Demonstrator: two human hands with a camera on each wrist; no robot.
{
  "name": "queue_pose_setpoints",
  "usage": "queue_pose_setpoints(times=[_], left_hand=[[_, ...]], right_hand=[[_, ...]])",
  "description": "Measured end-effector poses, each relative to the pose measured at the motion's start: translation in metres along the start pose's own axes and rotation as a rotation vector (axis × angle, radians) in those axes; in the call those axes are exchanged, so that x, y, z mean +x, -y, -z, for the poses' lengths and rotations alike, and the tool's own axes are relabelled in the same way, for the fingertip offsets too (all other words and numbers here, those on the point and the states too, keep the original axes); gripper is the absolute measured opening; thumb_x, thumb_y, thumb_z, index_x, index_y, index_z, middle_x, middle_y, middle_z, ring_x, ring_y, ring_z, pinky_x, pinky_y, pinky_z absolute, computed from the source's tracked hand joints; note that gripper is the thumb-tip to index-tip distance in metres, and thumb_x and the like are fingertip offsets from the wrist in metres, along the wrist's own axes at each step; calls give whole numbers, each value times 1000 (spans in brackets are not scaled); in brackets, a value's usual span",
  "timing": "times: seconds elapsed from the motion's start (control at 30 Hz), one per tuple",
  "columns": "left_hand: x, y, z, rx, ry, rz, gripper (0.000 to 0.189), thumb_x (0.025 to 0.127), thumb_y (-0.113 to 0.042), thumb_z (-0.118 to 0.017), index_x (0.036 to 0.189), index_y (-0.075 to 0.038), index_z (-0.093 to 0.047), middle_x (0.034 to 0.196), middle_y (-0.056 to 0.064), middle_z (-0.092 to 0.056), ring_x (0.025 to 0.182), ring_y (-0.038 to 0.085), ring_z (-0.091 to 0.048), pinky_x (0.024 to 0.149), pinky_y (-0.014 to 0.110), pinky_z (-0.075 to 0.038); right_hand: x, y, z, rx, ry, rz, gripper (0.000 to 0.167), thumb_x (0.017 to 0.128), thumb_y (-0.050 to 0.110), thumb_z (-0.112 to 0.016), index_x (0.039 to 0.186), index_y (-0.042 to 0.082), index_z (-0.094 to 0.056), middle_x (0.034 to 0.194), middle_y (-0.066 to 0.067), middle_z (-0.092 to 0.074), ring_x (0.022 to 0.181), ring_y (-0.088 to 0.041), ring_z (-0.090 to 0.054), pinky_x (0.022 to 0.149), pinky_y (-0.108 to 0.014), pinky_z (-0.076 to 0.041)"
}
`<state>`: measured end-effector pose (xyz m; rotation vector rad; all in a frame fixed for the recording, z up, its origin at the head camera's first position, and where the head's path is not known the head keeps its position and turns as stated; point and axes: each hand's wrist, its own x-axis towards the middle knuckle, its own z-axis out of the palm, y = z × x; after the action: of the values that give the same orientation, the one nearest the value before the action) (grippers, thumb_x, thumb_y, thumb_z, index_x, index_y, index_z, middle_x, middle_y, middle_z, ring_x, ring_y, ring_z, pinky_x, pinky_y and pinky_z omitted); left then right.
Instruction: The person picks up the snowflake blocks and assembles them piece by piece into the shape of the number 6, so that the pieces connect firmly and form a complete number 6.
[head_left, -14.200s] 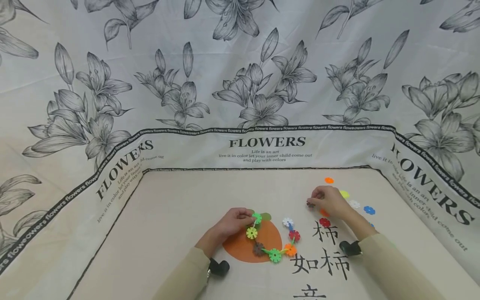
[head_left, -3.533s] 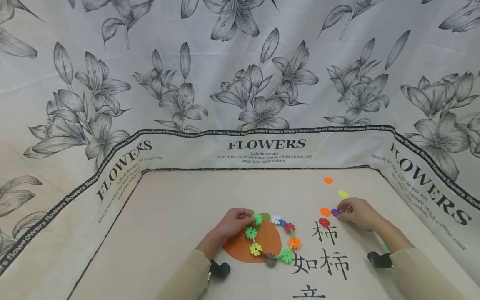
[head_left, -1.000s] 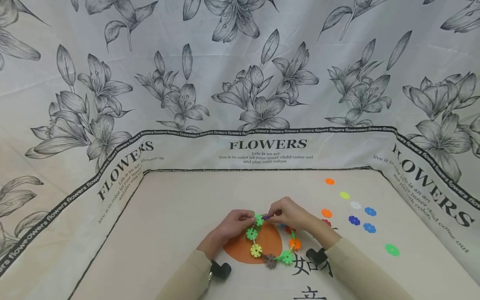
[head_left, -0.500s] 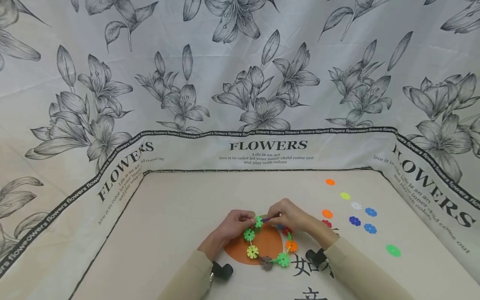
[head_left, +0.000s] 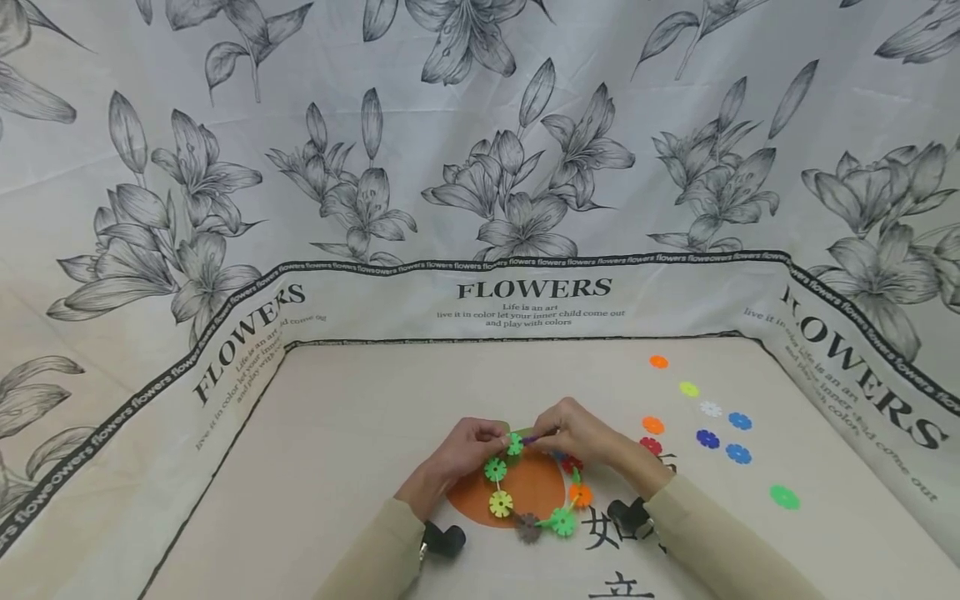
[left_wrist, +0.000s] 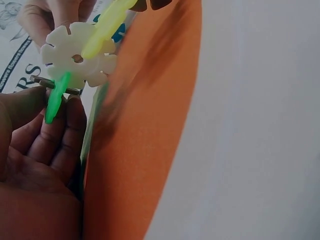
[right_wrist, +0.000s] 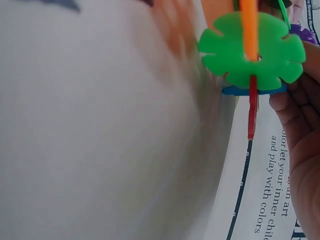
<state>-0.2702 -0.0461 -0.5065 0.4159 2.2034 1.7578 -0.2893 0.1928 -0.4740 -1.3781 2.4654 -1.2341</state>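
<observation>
A chain of notched snowflake discs hangs in a loop in the head view, with a yellow disc point(head_left: 500, 503), a brown disc point(head_left: 528, 527) and an orange disc point(head_left: 581, 495) among them. My left hand point(head_left: 468, 448) pinches the chain at its upper left, behind a green disc point(head_left: 514, 443). In the left wrist view, thumb and fingers grip a thin dark disc point(left_wrist: 42, 81) seen edge-on. Facing it, my right hand point(head_left: 579, 431) pinches a purple disc point(head_left: 529, 439), close against the chain's upper left; whether the two interlock is too small to tell. The right hand partly covers the chain's blue and white end.
Loose discs lie to the right: orange point(head_left: 658, 362), yellow point(head_left: 689, 389), white point(head_left: 711, 409), dark blue point(head_left: 708, 439), green point(head_left: 784, 497) and several others. Under the chain, the pale cloth point(head_left: 360, 417) bears a printed orange fruit point(head_left: 480, 500) and black characters. Printed fabric walls point(head_left: 540, 208) surround the surface.
My right hand has brought the purple disc from the loose discs to the left hand. Earlier it held a brown one. The chain's lower part has swung slightly left.
</observation>
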Motion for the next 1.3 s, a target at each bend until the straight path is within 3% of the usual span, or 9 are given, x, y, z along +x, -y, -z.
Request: queue_pose_setpoints(times=[0.27, 0.5, 0.8, 1.3], left_hand=[[1, 1, 2, 6, 5, 7, 15, 100, -11, -66, 97, 0, -75, 80, 1, -70, 74, 11, -59, 70, 24, -49], [4, 2, 4, 5, -1, 21, 17, 100, -15, -67, 101, 0, -76, 85, 2, -71, 76, 12, -59, 71, 25, -49], [3, 1, 6, -39, -21, 43, 21, 100, -16, -67, 105, 3, -75, 91, 5, -75, 80, 11, -62, 74, 24, -51], [5, -1, 8, -45, 16, 52, 20, 101, -14, -66, 102, 4, -74, 87, 4, -74, 81, 11, -61, 77, 24, -51]], right_hand=[[1, 1, -4, -18, -13, 50, 10, 90, -1, -76, 81, 3, -80, 70, -7, -73, 57, 0, -53, 52, -21, -48], [2, 4, -4, -7, -35, -44, 10, 91, 5, -77, 82, 5, -81, 71, -5, -74, 56, 0, -53, 53, -21, -48], [2, -2, -7, 92, -65, -146, 11, 92, 12, -77, 83, 8, -82, 75, -4, -75, 59, -4, -52, 56, -19, -44], [8, 8, 4, 33, 50, -211, 14, 95, 11, -73, 87, 4, -81, 69, -2, -72, 58, -7, -56, 55, -21, -46]])
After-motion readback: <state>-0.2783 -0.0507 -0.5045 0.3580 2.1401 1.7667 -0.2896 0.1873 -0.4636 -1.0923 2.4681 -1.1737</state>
